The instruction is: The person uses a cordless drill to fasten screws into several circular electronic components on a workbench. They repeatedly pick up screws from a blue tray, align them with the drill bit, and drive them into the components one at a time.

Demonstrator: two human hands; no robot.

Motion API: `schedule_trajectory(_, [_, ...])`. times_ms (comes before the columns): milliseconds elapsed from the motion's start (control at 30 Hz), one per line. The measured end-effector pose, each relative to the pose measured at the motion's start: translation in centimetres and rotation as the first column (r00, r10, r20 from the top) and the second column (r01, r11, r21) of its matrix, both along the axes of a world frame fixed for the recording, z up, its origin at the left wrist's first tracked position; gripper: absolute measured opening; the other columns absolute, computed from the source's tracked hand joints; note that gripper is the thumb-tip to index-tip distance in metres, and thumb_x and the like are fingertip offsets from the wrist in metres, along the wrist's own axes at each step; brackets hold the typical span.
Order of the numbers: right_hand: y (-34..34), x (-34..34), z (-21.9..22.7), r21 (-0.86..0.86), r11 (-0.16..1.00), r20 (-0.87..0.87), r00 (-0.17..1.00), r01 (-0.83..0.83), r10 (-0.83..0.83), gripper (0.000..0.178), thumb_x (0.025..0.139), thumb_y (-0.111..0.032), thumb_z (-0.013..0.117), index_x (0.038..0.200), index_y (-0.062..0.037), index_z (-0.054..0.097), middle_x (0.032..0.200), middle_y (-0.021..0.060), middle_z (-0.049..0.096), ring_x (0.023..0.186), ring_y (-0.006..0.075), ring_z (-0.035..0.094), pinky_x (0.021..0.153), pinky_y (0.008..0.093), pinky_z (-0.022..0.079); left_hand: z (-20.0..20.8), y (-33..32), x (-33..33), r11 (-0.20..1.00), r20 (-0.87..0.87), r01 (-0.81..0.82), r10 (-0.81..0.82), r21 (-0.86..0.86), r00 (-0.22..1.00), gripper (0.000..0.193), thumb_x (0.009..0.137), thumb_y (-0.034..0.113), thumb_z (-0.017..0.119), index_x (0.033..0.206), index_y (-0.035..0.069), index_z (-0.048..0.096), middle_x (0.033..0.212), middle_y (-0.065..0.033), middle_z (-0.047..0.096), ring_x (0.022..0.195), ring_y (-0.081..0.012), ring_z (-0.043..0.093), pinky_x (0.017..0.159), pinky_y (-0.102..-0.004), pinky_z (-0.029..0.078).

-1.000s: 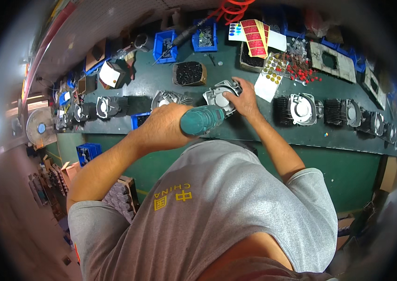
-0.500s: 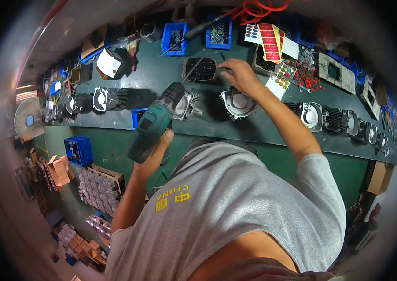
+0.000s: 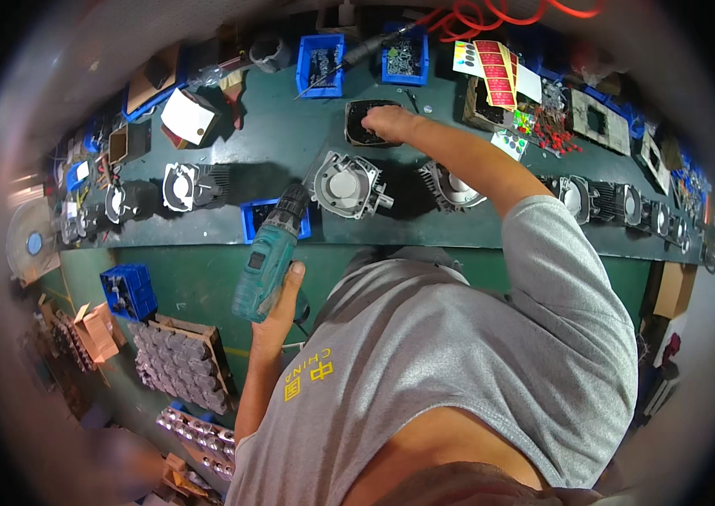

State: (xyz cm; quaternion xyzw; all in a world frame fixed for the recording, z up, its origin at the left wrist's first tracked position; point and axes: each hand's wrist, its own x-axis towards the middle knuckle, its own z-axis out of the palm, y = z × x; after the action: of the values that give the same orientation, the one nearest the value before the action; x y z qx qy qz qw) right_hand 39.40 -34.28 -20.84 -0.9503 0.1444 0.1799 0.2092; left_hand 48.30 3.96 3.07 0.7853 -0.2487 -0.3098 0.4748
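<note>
So my right hand (image 3: 387, 122) is down in the little box (image 3: 364, 142) of dark bits, fingers curled and pointing into it, but I can't tell how tight they're closed or if they've got anything. My left (image 3: 278, 312) is wrapped right round the grip of the drill (image 3: 269, 263). Drill's long axis runs roughly 7 to 1 o'clock, chuck (image 3: 293, 207) up top, and the thin bit (image 3: 317, 166) goes past the 9-to-10 side of the casting (image 3: 345, 184); can't swear whether it's touching. That casting sits on the bench (image 3: 408, 232) face up, around 7 o'clock from my right hand and 1 o'clock from my left, with its stub (image 3: 385, 201) poking out toward 4. Right hand's the nearer one, though the chuck's closer than either. As for writing: the red stickers (image 3: 497, 74) at about 2 o'clock from my right hand have rows of print too tiny to make out, the sheet (image 3: 510, 143) just past 3 has shiny round dots, and my grey shirt (image 3: 459, 337) has some yellow lettering on the chest. No maker's mark I can pick out on the drill.
</note>
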Motion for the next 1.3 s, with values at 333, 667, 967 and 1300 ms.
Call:
schedule_trajectory(333, [-0.7,-4.1,8.2,0.833,0.223,-0.026,0.437,0.507,-0.899,0.023,0.089,-0.008,0.07,0.109,0.0017,0.072,0.091,0.0098,0.072,0.084,0.0173,0.07,0.074,0.03,0.06,-3.6,-0.3,5.3,0.95,0.006,0.293,-0.294,-0.109,0.956,0.037,0.093,0.015,0.075,0.126,0.001,0.066,0.118,-0.0087,0.068,0.106,-0.0187,0.063,0.094,-0.0348,0.05])
schedule_trajectory(667, [11.0,-19.9,14.6,0.837,-0.507,-0.509,0.049,-0.206,-0.859,0.013,0.099,-0.009,0.061,0.109,-0.0013,0.062,0.095,0.0061,0.063,0.083,0.0143,0.063,0.069,0.0266,0.057,-3.5,-3.1,4.9,0.865,-0.109,0.494,-0.501,-0.092,0.858,0.031,0.092,0.016,0.077,0.119,0.004,0.068,0.107,-0.0037,0.069,0.097,-0.0148,0.063,0.086,-0.0324,0.052])
schedule_trajectory(967, [14.1,-23.8,15.2,0.871,-0.487,-0.486,0.034,-0.067,-0.873,0.02,0.1,-0.006,0.061,0.118,0.0025,0.063,0.099,0.0075,0.067,0.086,0.0143,0.067,0.076,0.0286,0.065,-0.8,-5.4,0.0,0.732,-0.116,0.679,-0.671,0.06,0.733,0.021,0.092,0.015,0.077,0.11,0.007,0.069,0.094,0.0017,0.067,0.085,-0.0109,0.06,0.077,-0.0299,0.051])
schedule_trajectory(1300, [11.6,-27.7,14.1,0.866,-0.497,-0.489,0.114,-0.056,-0.865,0.02,0.099,-0.006,0.064,0.116,0.0045,0.065,0.098,0.0113,0.071,0.087,0.0176,0.072,0.078,0.0292,0.065,0.7,-7.3,-5.5,0.737,-0.208,0.668,-0.641,0.101,0.738,0.021,0.091,0.016,0.078,0.109,0.01,0.069,0.091,0.0035,0.066,0.082,-0.0091,0.059,0.073,-0.0285,0.049])
